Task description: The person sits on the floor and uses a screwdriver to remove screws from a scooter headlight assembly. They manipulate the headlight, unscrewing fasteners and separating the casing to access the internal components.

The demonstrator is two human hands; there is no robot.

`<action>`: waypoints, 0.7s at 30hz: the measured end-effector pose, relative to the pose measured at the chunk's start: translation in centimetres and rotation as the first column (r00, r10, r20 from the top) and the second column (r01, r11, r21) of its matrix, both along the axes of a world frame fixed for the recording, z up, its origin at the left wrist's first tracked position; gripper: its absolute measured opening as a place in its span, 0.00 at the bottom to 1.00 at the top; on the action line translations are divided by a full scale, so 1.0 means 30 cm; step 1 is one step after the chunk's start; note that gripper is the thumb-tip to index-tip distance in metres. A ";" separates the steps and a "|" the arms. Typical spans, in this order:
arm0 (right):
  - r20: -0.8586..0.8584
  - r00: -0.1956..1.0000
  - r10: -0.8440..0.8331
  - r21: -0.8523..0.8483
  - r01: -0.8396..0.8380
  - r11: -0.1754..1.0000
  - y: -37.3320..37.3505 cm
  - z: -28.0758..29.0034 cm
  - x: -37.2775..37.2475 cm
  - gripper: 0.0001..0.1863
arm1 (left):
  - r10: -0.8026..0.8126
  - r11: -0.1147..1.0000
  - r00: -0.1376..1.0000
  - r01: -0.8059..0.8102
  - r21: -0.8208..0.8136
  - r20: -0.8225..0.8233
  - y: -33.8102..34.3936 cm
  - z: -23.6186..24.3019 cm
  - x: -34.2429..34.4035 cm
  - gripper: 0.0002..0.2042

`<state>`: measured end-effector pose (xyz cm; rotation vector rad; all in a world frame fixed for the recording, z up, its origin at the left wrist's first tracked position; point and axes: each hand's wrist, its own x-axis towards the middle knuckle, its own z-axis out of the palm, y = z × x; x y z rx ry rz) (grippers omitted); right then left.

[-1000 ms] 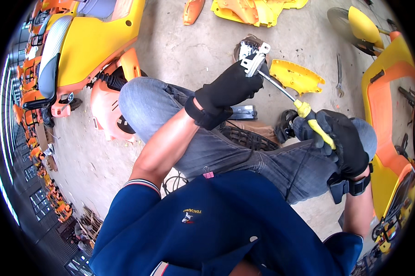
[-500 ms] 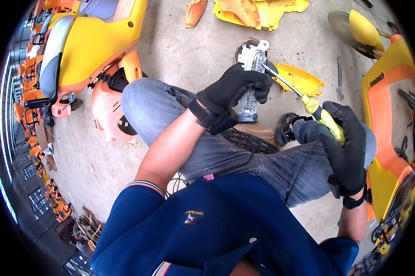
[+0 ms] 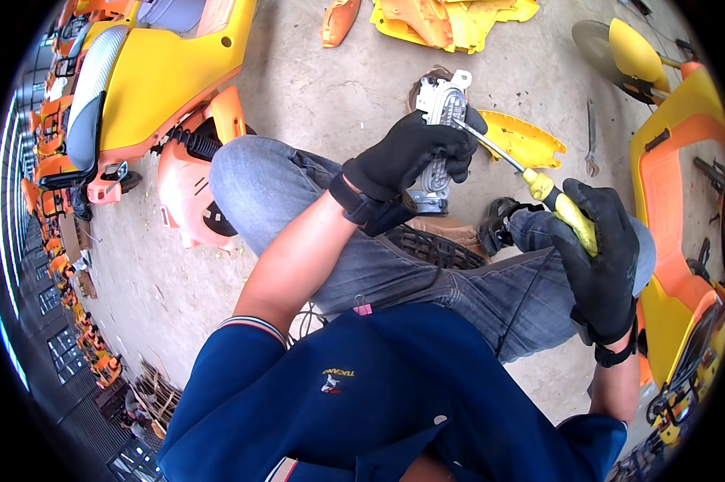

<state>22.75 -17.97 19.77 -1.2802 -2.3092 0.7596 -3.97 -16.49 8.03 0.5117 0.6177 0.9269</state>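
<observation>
My left hand (image 3: 415, 153), in a black glove, is closed around a long white and clear light unit (image 3: 445, 103), which looks like a scooter lamp. The glove covers its middle; its upper end with a mounting tab and its lower end stick out. In my right hand (image 3: 603, 249), also gloved in black, is a screwdriver (image 3: 575, 222) with a yellow-green handle. Its metal shaft slants up to the left, and the tip meets the clear face of the lamp just above my left fingers. Both hands are above my bent legs.
Beside my right knee lies a yellow plastic panel (image 3: 523, 138), with a wrench (image 3: 592, 138) to its right. Yellow and orange panels (image 3: 451, 24) are piled at the far side. Yellow-orange scooters stand at the left (image 3: 162, 88) and right (image 3: 676, 193).
The screwdriver and my right hand have shifted slightly to the left, its tip a little lower on the lamp. My left hand keeps its hold on the lamp.
</observation>
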 end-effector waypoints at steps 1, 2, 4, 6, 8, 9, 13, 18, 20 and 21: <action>0.027 0.999 -0.020 0.003 0.020 1.000 0.000 0.007 0.004 0.21 | 0.006 1.000 1.000 -0.006 0.003 -0.008 0.001 0.001 0.001 0.09; 0.055 0.998 -0.041 0.007 0.041 0.999 0.002 0.013 0.007 0.20 | 0.005 1.000 1.000 -0.005 0.002 -0.015 0.002 0.001 0.000 0.09; 0.081 0.995 -0.050 0.039 0.047 0.998 0.005 0.023 0.009 0.20 | 0.002 1.000 1.000 -0.002 -0.001 -0.030 0.001 0.003 -0.002 0.08; 0.087 0.995 -0.046 0.064 0.040 0.997 0.006 0.023 0.011 0.20 | 0.008 1.000 0.999 -0.008 0.003 -0.039 0.001 0.008 -0.001 0.07; 0.074 0.997 -0.026 0.083 0.020 0.996 0.008 0.013 0.015 0.20 | 0.010 1.000 0.999 -0.009 0.006 -0.041 0.000 0.009 0.000 0.07; 0.074 0.997 -0.031 0.071 0.025 0.997 0.008 0.011 0.016 0.20 | 0.010 1.000 0.999 -0.010 0.008 -0.039 0.000 0.009 0.000 0.07; 0.070 0.997 -0.043 0.040 0.040 0.998 0.006 0.007 0.020 0.20 | 0.014 1.000 0.999 -0.014 0.011 -0.051 0.000 0.016 0.002 0.08; 0.064 0.997 -0.046 0.038 0.044 0.998 0.005 0.006 0.020 0.20 | 0.011 1.000 0.997 -0.010 0.009 -0.076 0.001 0.012 0.004 0.08; 0.067 0.997 -0.046 0.050 0.043 0.998 0.005 0.005 0.020 0.20 | 0.008 1.000 0.997 -0.007 0.009 -0.072 0.002 0.012 0.005 0.08; 0.077 0.996 -0.045 0.057 0.041 0.998 0.005 0.007 0.019 0.20 | 0.008 1.000 0.998 -0.007 0.010 -0.067 0.002 0.012 0.005 0.08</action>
